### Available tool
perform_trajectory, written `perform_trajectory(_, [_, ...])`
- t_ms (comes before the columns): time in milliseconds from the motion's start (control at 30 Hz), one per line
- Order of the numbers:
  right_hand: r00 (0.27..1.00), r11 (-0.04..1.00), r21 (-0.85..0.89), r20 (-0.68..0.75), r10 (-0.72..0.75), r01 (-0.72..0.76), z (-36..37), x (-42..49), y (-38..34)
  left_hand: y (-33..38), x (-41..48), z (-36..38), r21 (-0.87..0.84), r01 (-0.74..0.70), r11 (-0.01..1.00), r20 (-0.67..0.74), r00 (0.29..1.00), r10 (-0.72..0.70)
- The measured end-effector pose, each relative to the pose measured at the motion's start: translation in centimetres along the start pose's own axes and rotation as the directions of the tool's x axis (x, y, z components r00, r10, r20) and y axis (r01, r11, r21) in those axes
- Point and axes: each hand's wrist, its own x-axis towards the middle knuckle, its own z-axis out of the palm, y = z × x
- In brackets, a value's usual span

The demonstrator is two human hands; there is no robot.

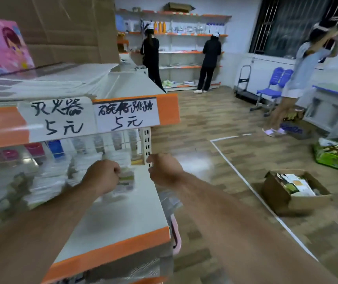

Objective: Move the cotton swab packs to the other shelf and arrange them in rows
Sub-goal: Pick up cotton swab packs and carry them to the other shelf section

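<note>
Left hand (102,175) grips a swab pack (126,180) — above the white shelf (123,214)

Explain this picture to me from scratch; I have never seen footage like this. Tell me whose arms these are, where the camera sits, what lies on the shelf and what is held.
There is no machine: a person wears one camera on the head, so you look down along their bare arms. The left hand grips a small clear cotton swab pack with a green label over the white shelf board with an orange front edge. The right hand is curled beside it, near the white perforated shelf post; whether it holds anything is unclear. Blurred stacks of similar clear packs lie on the board's left.
</note>
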Motion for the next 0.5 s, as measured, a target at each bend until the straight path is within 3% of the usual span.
perform_trajectory(233, [0.991, 0.991, -0.035, -0.045, 0.128, -0.13, -0.6, -1.6, 3.4, -0.1, 1.3, 1.1, 0.22, 0.01, 0.975, -0.016, 1.0, -0.007])
perform_trajectory(500, [0.993, 0.993, -0.006, -0.022, 0.119, -0.119, -0.6, -1.6, 3.5, -0.4, 1.9, 2.1, 0.332, 0.005, 0.943, -0.06, 0.998, 0.016])
